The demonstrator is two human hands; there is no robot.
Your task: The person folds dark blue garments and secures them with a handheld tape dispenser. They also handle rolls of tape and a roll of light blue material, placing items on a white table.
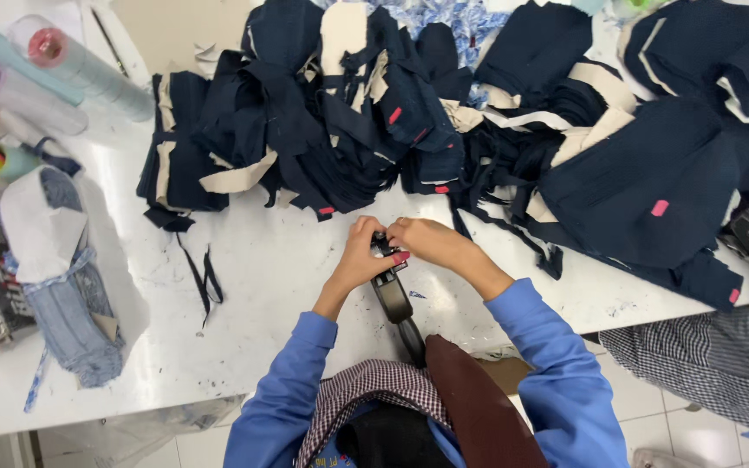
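Observation:
Both of my hands meet at the near middle of the white table (270,286), over a black hand tool (392,295) with a long body that runs back toward me. My left hand (362,253) is curled around the tool's front end. My right hand (422,238) pinches the same end from the other side, fingers closed. Blue sleeves cover both forearms. Just beyond the hands lies a heap of dark navy fabric pieces (322,113) with cream linings and small pink tags.
More navy pieces (652,173) are piled at the right. Thread cones (54,61) lie at the far left, with a denim bundle (71,286) below them. A thin dark strip (205,282) lies loose on the table. A person's striped sleeve (721,355) is at right.

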